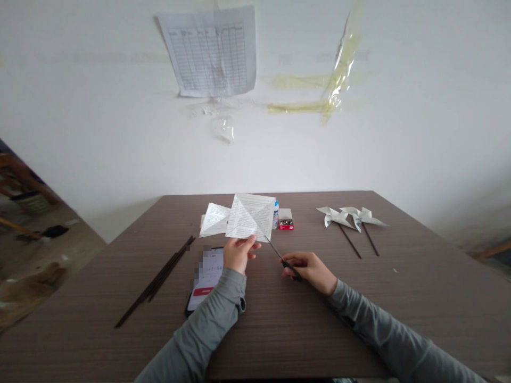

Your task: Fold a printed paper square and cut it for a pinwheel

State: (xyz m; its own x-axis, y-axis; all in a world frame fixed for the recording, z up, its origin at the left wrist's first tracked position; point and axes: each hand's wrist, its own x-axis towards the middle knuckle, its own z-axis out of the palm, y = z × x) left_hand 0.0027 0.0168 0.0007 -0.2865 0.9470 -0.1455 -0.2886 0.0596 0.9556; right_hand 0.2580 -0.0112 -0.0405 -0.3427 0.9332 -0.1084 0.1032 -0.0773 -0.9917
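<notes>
My left hand (238, 254) pinches the lower edge of a square sheet of printed paper (251, 215), holding it up above the table. Diagonal creases cross the sheet. In my right hand (307, 270) is a pair of scissors (275, 250) with dark handles, its blades pointing up and left. Their tips meet the sheet near its lower right corner; whether the blades are apart I cannot tell. Behind the held sheet lie more printed paper pieces (215, 218), partly covered by it.
Two paper pinwheels (337, 217) on dark sticks lie at the right. Several dark sticks (159, 276) lie at the left, beside a phone (207, 279) partly under my left arm. A small red box (286, 226) and a blue-capped bottle (275, 213) stand behind the sheet.
</notes>
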